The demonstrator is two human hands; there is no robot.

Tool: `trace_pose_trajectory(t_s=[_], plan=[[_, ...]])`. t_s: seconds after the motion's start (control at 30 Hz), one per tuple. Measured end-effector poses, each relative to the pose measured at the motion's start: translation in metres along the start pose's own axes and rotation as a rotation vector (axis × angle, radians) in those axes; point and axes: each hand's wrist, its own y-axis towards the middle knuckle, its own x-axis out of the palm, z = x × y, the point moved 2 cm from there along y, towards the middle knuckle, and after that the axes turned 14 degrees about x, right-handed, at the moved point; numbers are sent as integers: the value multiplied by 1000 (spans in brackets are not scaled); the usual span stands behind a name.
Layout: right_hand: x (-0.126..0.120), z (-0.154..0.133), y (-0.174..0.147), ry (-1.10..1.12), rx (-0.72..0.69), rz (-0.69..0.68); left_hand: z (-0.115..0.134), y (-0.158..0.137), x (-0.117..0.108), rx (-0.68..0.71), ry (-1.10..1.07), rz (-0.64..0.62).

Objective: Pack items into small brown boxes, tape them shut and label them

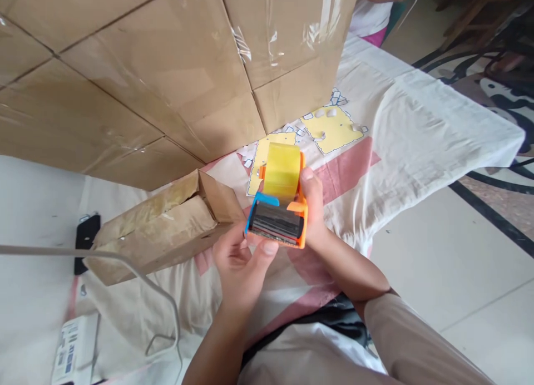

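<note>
Holding a tape dispenser [301,229] between them, both hands are clamped on it, just above the cloth in the middle of the view. The left hand [240,262] grips its near end, with the thumb along the lower edge; the right hand [315,198] closes around the orange side, thumb pointing forward beside the roll. The dispenser has an orange frame, a blue piece on its left and a black roller across the near end. A roll of yellow tape [282,168] sits at the far end, turned away from the body. The right arm leads back to a pale sleeve [400,318].

Just left of the hands lies a long, worn cardboard box [162,229]; whether the left fingers touch it, I cannot tell. Beyond, large brown boxes [167,79] stand close together, with shiny clear tape over parts of them. Under everything spreads a white and pink cloth [409,134] with yellow patches [331,130] near the foot of the boxes. At far left are a flat black object [87,240], a bent grey rod [120,258] and a white printed package [75,351]. Pale floor tiles [450,262] show at right, and part of another person [371,15] at the top right.
</note>
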Motion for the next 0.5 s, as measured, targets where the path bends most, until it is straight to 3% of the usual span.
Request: trace_pose_trajectory(t_s=[0.13,0.3,0.5], plan=[[-8,-6,7,113,126,21,7,-6,6,-61,-60,-7],[-13,-18,7,134,91,65,15,-14,2,-170,-249,-57],[-10,-11,1,47,143,49,2,-15,6,-103,-223,-68]])
